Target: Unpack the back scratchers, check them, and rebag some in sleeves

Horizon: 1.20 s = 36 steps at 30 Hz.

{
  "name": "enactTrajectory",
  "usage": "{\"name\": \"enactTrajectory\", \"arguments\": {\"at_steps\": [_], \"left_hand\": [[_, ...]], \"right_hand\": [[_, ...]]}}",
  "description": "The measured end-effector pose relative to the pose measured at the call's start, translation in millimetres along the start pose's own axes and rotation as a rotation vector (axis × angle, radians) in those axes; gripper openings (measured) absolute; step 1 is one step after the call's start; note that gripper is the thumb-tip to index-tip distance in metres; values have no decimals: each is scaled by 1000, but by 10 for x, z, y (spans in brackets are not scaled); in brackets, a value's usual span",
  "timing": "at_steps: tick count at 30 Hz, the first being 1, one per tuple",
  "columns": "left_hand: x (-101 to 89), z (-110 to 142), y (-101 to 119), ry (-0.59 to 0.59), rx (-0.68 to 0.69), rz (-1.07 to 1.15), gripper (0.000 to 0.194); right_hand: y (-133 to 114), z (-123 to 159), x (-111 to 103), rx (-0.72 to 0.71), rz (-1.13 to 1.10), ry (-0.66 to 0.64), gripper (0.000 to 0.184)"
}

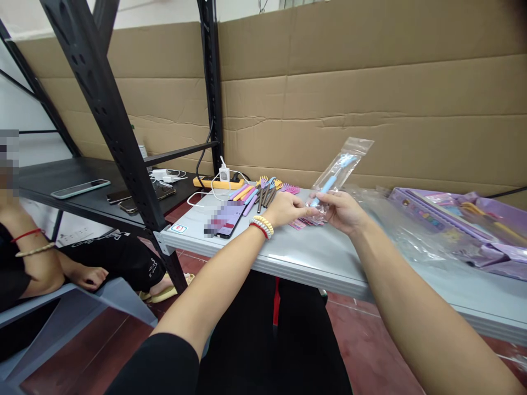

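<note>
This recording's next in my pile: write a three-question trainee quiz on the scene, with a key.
1. Multiple choice: the item inside the clear bag is mainly
A) yellow
B) light blue
C) black
2. True or false: the purple container is to the right of the phone on the grey table.
3. Which of the camera wearer's wrists bears the bracelets?

Key: 1. B; 2. True; 3. Left

I sit in a makeshift workshop. Brown cardboard backs my grey worktop; black metal racking stands alongside.
</note>
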<state>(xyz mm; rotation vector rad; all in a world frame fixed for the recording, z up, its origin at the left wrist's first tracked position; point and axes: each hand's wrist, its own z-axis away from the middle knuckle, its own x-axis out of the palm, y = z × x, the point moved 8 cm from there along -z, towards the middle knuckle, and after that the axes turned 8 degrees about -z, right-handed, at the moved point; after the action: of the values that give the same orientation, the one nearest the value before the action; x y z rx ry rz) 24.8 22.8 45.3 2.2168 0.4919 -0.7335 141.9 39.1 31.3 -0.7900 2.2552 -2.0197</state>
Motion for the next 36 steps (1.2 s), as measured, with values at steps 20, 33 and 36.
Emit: {"name": "enactTrajectory", "arguments": {"at_steps": [20, 33, 36], "left_hand": [[-33, -10, -62, 94, 28, -127, 22], [-98, -9, -42, 139, -2, 62, 46], [-108, -36, -169, 185, -130, 222, 43]], "right_hand": [[216, -57, -48, 160, 121, -1, 18], [148, -16, 44, 121, 142, -97, 18], [196, 54, 179, 176, 199, -228, 21]]}}
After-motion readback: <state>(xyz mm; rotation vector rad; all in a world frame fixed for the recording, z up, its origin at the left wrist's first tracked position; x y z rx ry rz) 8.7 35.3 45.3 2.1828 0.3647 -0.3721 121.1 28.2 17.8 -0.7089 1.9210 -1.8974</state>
